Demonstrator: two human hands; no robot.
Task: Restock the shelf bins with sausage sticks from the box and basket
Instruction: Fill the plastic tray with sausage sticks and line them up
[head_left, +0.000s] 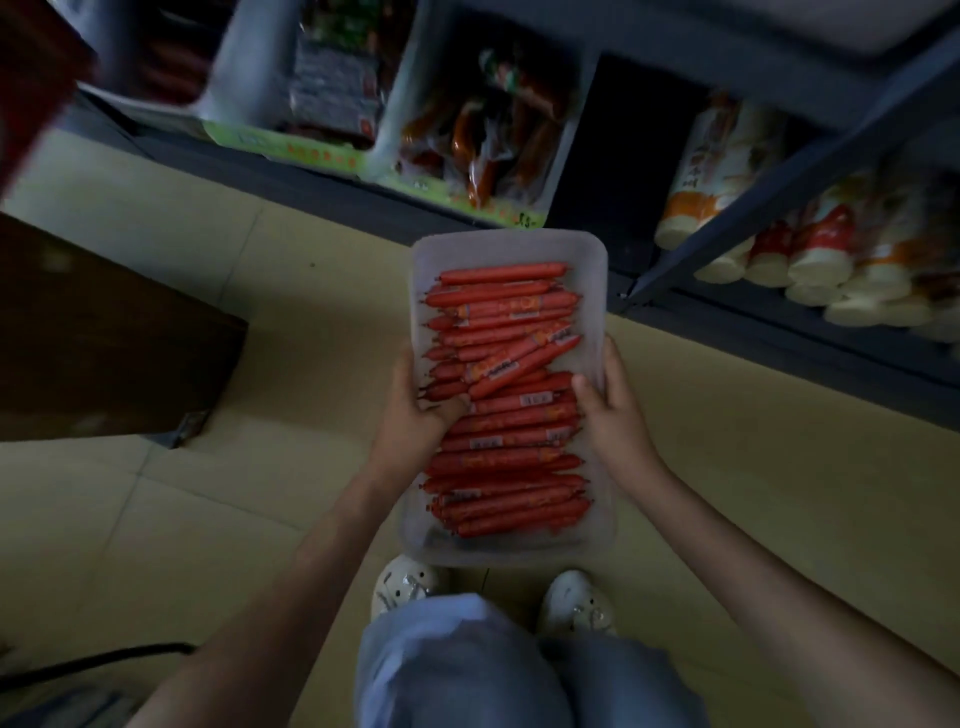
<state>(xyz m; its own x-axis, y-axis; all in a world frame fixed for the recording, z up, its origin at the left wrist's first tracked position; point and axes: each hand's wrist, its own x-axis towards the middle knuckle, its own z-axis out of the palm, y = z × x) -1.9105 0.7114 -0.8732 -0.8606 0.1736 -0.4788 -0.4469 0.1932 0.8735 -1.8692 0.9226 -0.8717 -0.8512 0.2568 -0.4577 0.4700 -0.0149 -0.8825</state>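
The left hand (421, 410) grips the left side of a white bin (509, 244). Its thumb lies across the sausage sticks (509, 431) inside, while its fingers are hidden under the bin wall. The right hand (615, 410) clasps the opposite side, with the thumb hooked over the rim and the fingers against the outer wall. Between them the two hands hold the bin above the floor, in front of the shelf (291, 176).

The sticks lie crosswise in a heap along the full length of the bin, apart from one that lies slanted near the left thumb. There are well over twenty on top — the lower layers are covered, so no exact count can be made. Their label print is too small to read.

Two shelf bins (400, 93) with green front strips show on the shelf, both blurred and both cut off by the top edge. A third blurred bin sits to their left and holds something red. To the right are stacked white-and-orange tubs (821, 254), smeared and partly behind a slanting shelf bar. Their number cannot be told.

One brown box (104, 338) stands on the floor at the left — the frame edge cuts it off and its contents are out of sight. Two white shoes (405, 582) show below the bin.
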